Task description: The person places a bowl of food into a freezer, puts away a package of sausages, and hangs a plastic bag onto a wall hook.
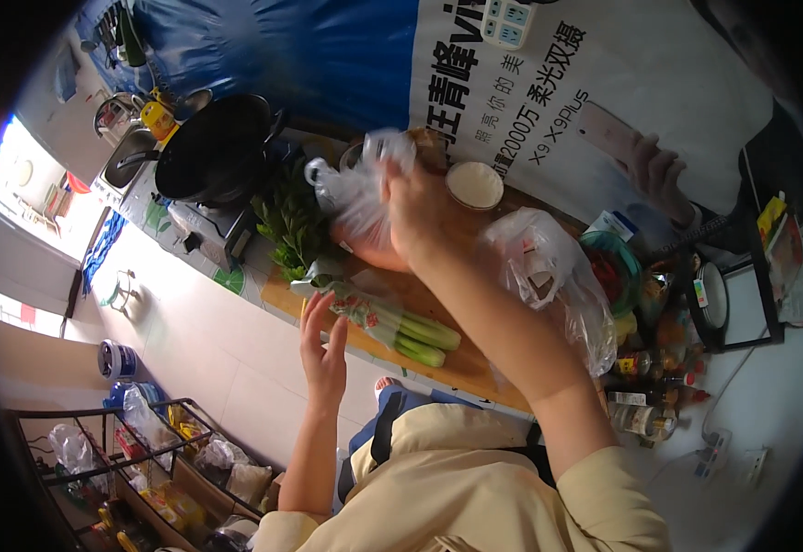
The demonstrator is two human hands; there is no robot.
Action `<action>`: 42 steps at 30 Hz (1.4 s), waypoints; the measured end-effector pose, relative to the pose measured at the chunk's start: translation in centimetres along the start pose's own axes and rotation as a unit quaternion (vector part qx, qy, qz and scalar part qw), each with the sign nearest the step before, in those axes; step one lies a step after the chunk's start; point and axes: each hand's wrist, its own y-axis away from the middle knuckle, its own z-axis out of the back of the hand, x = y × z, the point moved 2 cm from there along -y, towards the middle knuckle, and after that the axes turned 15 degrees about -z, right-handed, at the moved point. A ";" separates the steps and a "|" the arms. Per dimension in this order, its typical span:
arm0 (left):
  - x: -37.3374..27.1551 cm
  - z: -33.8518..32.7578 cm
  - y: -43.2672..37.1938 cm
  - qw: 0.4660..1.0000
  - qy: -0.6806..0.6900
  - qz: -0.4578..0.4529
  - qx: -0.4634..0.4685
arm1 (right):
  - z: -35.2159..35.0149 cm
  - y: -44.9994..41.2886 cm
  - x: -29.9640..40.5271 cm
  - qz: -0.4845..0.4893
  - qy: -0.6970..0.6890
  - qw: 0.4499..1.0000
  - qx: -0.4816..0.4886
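My right hand [407, 207] grips the gathered top of a thin clear plastic bag [357, 186]. Something pinkish-orange [374, 254] shows at the bag's lower part; I cannot tell what it is. A bunch of celery [428, 331] in a printed plastic sleeve [367, 310] lies on the wooden board [467, 369], its leaves [291, 228] towards the wok. My left hand [324, 352] is raised beside the sleeve's near side, fingers apart and holding nothing. Just beyond my right hand sits a bowl of white contents [474, 185].
A black wok [212, 152] stands on a stove at the left, near the sink [129, 155]. On the right are a white plastic bag [539, 255], a teal basin [615, 269] and several bottles [643, 421]. A metal rack [98, 476] holds packages at lower left.
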 end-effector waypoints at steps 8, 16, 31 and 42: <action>2.5 -1.4 2.2 0.998 -0.011 0.054 0.024 | 8.4 1.6 -6.5 0.046 0.218 0.973 -0.061; -0.1 -7.2 0.5 0.995 0.085 0.000 0.058 | 11.7 15.3 0.2 0.226 0.470 0.853 -0.001; -8.1 -17.2 -1.2 0.895 -0.342 -0.268 0.097 | 35.4 10.8 -7.5 0.117 0.550 0.783 -0.267; -11.0 -16.9 2.3 0.942 -0.136 -0.212 0.222 | 33.5 6.7 -6.2 -0.041 0.632 0.746 -0.208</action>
